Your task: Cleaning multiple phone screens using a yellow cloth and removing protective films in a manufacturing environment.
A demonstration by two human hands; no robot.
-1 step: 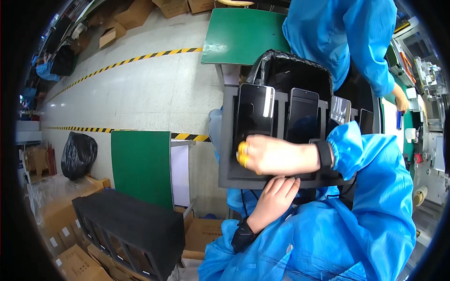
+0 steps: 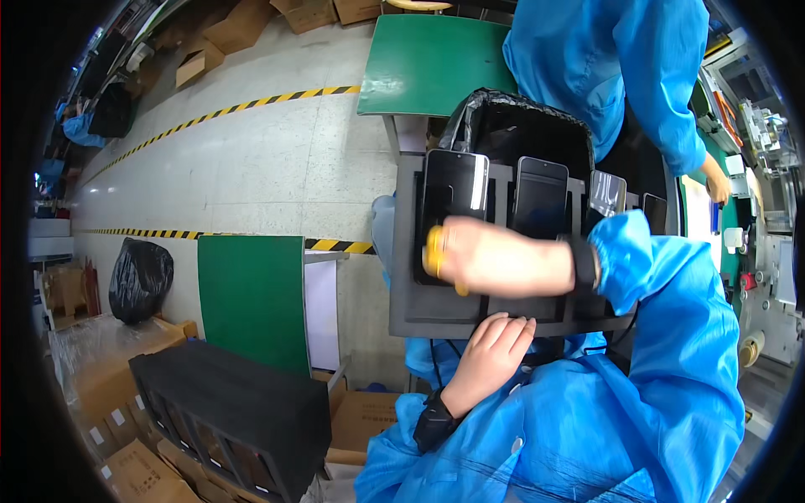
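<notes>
A dark foam tray with slots lies in front of me, holding several smartphones. Over the leftmost phone, the largest, my right hand is curled and blurred by motion. Yellow finger covers show on its fingertips; anything pinched beneath them is hidden. A second phone lies to the right, partly behind my right forearm. Further right are a smaller phone and another dark one. My left hand rests with fingers extended on the tray's near edge.
A black-bag-lined bin stands just beyond the tray. A co-worker in blue is at the far right, beside a green table. Another green table, a black foam block and cardboard boxes are on the left.
My right hand has slid a little away from me along the leftmost phone and is more blurred. My left hand stays at the tray's near edge.
</notes>
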